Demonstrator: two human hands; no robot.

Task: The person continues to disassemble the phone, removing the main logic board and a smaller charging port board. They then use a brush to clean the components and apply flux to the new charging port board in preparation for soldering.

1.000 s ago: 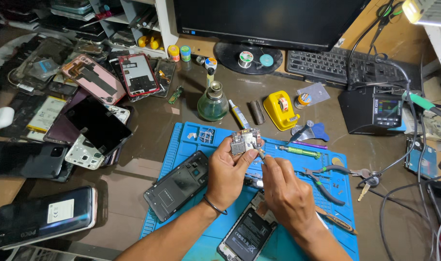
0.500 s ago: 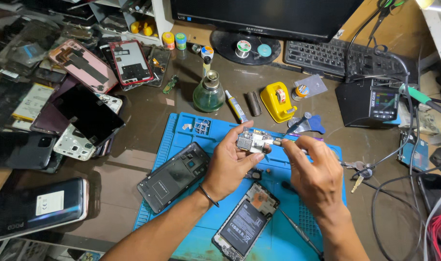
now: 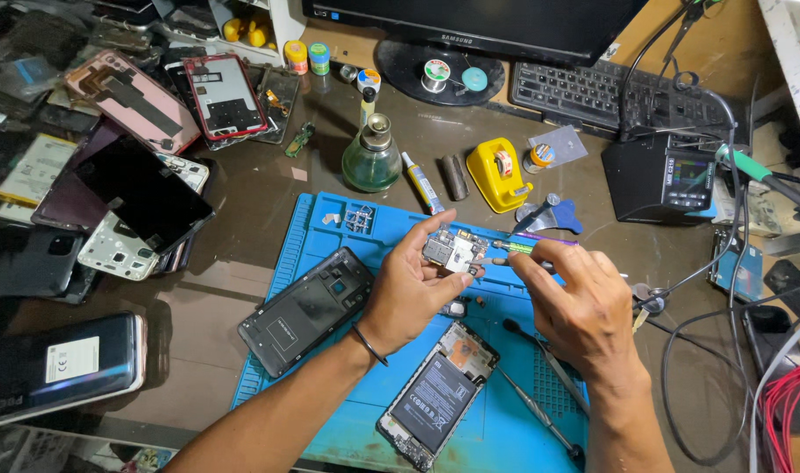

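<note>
Blue mat [image 3: 330, 219] | black back cover [image 3: 305, 308] lay toward mat's left edge | left hand [image 3: 413, 285] pinched circuit board [image 3: 453, 251], now lifted higher above mat's centre | right hand [image 3: 580, 311] closed on tweezers [image 3: 518, 254], tip meeting board | opened phone [image 3: 437, 394] near front edge.

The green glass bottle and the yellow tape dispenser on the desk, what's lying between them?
In the head view, two things lie between the green glass bottle and the yellow tape dispenser: a slim glue tube and a short dark cylinder.

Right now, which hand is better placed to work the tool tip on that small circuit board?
Right, probably. The right hand grips the thin tool, tip at the circuit board's edge. The left hand is occupied pinching the board above the blue mat.
</note>
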